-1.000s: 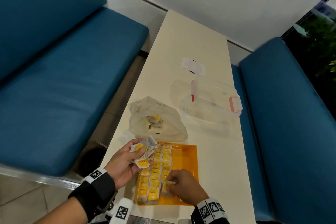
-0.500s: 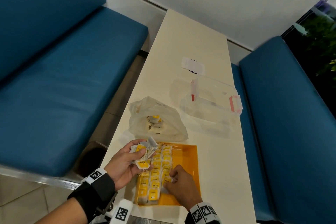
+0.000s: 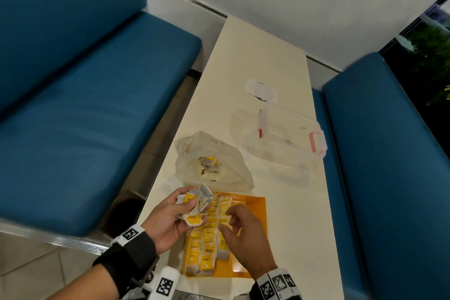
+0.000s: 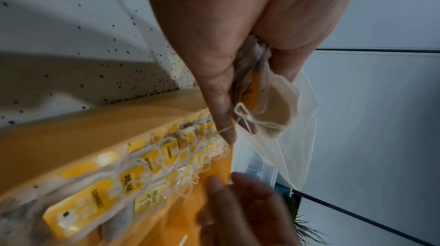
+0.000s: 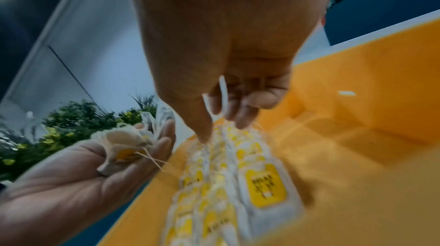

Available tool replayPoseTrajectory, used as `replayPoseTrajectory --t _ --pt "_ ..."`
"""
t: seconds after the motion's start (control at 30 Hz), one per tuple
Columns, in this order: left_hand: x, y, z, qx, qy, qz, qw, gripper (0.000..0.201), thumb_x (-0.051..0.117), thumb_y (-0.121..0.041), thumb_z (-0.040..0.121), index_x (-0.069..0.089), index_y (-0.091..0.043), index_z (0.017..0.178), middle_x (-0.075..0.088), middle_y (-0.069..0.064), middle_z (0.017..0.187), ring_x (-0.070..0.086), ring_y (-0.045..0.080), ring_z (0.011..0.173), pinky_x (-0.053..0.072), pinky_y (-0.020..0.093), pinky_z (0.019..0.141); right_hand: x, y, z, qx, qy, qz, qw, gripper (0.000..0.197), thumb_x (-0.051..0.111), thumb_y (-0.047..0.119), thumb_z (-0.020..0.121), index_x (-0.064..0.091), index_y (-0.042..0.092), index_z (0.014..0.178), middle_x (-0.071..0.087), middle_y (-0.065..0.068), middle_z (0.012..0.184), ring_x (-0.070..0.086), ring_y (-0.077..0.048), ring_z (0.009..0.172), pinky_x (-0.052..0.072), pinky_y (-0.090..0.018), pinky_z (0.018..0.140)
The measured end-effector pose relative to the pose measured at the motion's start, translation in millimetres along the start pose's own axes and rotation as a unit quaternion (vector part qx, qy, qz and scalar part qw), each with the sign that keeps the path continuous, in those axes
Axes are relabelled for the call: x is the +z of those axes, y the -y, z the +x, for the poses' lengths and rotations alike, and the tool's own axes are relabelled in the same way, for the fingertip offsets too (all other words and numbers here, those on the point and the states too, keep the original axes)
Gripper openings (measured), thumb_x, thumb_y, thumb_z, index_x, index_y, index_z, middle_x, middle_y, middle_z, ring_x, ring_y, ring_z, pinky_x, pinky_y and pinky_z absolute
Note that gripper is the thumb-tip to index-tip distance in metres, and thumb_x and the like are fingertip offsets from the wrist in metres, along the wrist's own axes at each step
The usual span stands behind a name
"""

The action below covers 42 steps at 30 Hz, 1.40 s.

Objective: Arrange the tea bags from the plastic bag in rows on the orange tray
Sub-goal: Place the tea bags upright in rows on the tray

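The orange tray lies at the near end of the table, with tea bags in rows along its left half. My left hand hovers over the tray's far left corner and grips a bunch of tea bags with yellow tags. My right hand floats just above the rows, thumb and fingers apart and loosely curled, holding nothing. The blurred right wrist view shows a loop of white string by its fingertips. Behind the tray, the plastic bag lies open with a few tea bags inside.
A clear plastic box with pink latches stands right of the bag, and a white paper scrap lies beyond it. Blue benches flank the narrow cream table. My left hand is near the table's left edge.
My right hand has lifted off the near end of the rows and moved up and left toward the bunch in my left hand. The left hand has barely moved.
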<state>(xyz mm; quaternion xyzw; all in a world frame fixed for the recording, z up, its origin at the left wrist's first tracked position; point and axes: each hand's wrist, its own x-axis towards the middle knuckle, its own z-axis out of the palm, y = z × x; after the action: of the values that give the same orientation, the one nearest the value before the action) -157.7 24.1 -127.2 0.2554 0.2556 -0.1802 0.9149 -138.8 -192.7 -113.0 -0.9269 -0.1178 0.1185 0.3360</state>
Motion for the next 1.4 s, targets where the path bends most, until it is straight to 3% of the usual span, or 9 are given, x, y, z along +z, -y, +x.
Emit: replayPoseTrajectory --t 0.13,0.23,0.37,0.5,0.63,0.77,0.93,1.1,1.4 --pt "8 -1 0 0.004 0.012 -0.023 1.000 0.041 0.061 0.000 0.088 0.057 -0.007 0.129 0.064 0.030 0.126 0.067 0.038 0.109 0.061 0.046 0.081 0 32 2 -0.176 0.041 -0.005 0.984 0.024 0.067 0.039 0.089 0.061 0.036 0.112 0.056 0.016 0.082 0.056 -0.005 0.066 0.053 -0.028 0.065" --pt "13 -1 0 0.008 0.022 -0.027 0.999 0.036 0.059 0.000 0.090 0.059 -0.008 0.126 0.065 0.028 0.123 0.070 0.034 0.100 0.063 0.038 0.067 9 39 6 -0.207 0.031 -0.014 0.978 0.022 0.064 0.038 0.093 0.063 0.034 0.115 0.064 0.010 0.083 0.059 -0.006 0.068 0.054 -0.032 0.063" --pt "13 0 2 0.007 0.026 -0.041 0.999 0.037 0.060 -0.001 0.089 0.058 -0.010 0.126 0.063 0.028 0.128 0.062 0.039 0.117 0.060 0.038 0.081 14 40 8 -0.211 -0.001 0.023 0.977 0.020 0.062 0.025 0.094 0.068 0.030 0.112 0.072 0.006 0.088 0.065 -0.006 0.075 0.055 -0.029 0.065" --pt "11 -1 2 0.008 0.026 -0.076 0.997 0.035 0.058 -0.001 0.090 0.058 -0.009 0.124 0.062 0.029 0.130 0.062 0.038 0.119 0.058 0.039 0.086 7 42 6 -0.174 0.004 0.093 0.980 0.019 0.064 0.021 0.092 0.073 0.026 0.108 0.073 0.008 0.089 0.063 0.009 0.072 0.053 -0.018 0.068" --pt "12 -3 3 0.015 0.029 -0.086 0.996 0.038 0.056 -0.001 0.090 0.056 -0.007 0.127 0.064 0.029 0.127 0.070 0.035 0.107 0.061 0.040 0.083 -2 46 4 -0.129 0.003 0.153 0.980 0.018 0.064 0.020 0.087 0.077 0.024 0.099 0.071 0.008 0.075 0.069 -0.007 0.062 0.053 -0.020 0.061" --pt "11 -5 5 0.017 0.015 -0.062 0.998 0.044 0.057 -0.004 0.091 0.053 -0.010 0.135 0.063 0.027 0.130 0.062 0.037 0.122 0.060 0.042 0.082 -18 54 5 -0.087 0.002 0.185 0.979 0.013 0.072 0.029 0.080 0.076 0.036 0.091 0.073 0.007 0.079 0.071 -0.015 0.068 0.056 -0.028 0.063" --pt "11 -7 5 0.021 0.021 -0.075 0.997 0.039 0.056 -0.001 0.090 0.056 -0.010 0.129 0.066 0.027 0.124 0.070 0.035 0.108 0.059 0.052 0.085 -37 53 11 -0.061 -0.013 0.093 0.994 0.027 0.076 0.017 0.080 0.064 0.040 0.090 0.066 0.015 0.082 0.058 -0.005 0.068 0.046 -0.015 0.063" --pt "7 -9 5 0.015 0.012 -0.065 0.998 0.040 0.057 -0.001 0.090 0.055 -0.010 0.130 0.064 0.027 0.129 0.068 0.036 0.112 0.059 0.053 0.086 -46 34 14 0.049 0.107 -0.052 0.992 0.017 0.074 0.022 0.084 0.062 0.027 0.095 0.061 0.009 0.083 0.056 -0.001 0.070 0.045 -0.012 0.064" --pt "6 -9 6 0.009 0.009 -0.055 0.998 0.042 0.057 0.001 0.089 0.055 -0.011 0.130 0.064 0.028 0.128 0.066 0.038 0.116 0.058 0.053 0.087 -48 16 0 0.088 0.098 0.021 0.991 0.006 0.069 0.011 0.083 0.066 0.017 0.083 0.061 0.009 0.071 0.054 -0.002 0.063 0.044 -0.016 0.059"
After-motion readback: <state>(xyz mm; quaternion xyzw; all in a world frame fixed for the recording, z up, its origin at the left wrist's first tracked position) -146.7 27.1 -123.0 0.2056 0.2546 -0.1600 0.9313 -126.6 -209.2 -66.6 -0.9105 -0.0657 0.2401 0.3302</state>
